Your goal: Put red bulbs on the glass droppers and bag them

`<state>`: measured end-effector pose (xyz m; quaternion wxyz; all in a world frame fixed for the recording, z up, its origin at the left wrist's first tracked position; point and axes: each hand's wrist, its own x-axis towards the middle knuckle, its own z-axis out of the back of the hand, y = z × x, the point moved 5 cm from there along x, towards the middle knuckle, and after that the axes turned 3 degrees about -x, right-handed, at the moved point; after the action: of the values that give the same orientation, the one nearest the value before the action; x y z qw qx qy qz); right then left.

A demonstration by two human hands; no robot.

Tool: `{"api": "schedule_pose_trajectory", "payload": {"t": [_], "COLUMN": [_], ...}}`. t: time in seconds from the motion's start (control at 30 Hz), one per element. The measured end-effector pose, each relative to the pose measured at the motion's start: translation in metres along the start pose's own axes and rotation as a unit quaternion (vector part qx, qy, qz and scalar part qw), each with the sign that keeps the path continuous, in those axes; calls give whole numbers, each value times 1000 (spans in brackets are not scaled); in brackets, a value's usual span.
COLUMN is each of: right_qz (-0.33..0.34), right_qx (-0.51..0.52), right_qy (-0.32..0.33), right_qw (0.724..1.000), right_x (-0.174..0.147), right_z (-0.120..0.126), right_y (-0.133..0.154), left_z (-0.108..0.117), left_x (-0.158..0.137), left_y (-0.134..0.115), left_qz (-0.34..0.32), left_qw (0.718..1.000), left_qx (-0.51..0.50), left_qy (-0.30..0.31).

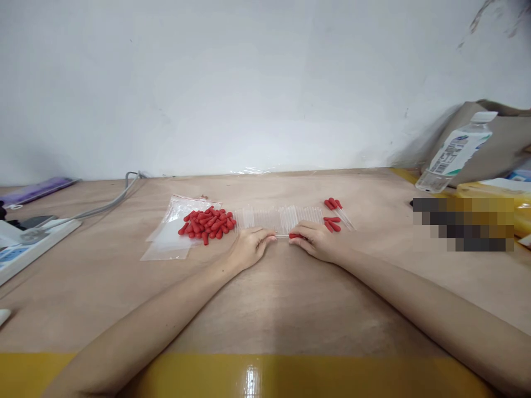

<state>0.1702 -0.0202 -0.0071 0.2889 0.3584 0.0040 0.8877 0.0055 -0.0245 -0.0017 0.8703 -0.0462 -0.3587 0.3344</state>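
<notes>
Between my hands lies a thin clear dropper tube [282, 236], level and just above the table. My left hand [251, 247] pinches its left end. Closed around a red rubber bulb [295, 236] at the tube's right end is my right hand [317, 240]; its fingers partly cover the bulb. Behind both hands a row of clear tubes [271, 216] lies side by side. A heap of red rubber bulbs [207, 222] sits to the left of my left hand. Beyond my right hand are several tubes with red bulbs on them [332, 204].
Clear plastic bags [166, 243] lie under and beside the heap. At left are a white power strip [45, 243], a grey cable [108, 204] and a purple item [39, 190]. A water bottle [456, 152] leans against a grey bag [506, 138] at right, near yellow packaging [477, 190].
</notes>
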Motion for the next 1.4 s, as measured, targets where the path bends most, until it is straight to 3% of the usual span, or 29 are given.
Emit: {"api": "schedule_pose_trajectory", "payload": {"t": [0.3, 0.53, 0.73, 1.03, 1.23, 1.4], "right_qz": [7, 17, 9, 10, -67, -213], "right_qx": [-38, 12, 18, 23, 124, 287], "right_qy": [-11, -66, -22, -18, -31, -92], "right_qw": [999, 998, 1000, 1000, 990, 929], "right_x": [1, 2, 3, 5, 9, 16], "right_z": [10, 6, 5, 2, 7, 26], "right_y": [1, 3, 7, 6, 0, -21], "left_z": [-4, -3, -4, -4, -1, 9], "left_x": [1, 1, 0, 0, 2, 3], "left_y": [2, -2, -5, -4, -3, -5], "left_qz": [6, 11, -2, -8, 6, 11], "left_qw": [999, 1000, 1000, 1000, 1000, 999], "left_qx": [32, 16, 22, 19, -2, -33], "left_qy": [37, 16, 19, 16, 1, -26]}}
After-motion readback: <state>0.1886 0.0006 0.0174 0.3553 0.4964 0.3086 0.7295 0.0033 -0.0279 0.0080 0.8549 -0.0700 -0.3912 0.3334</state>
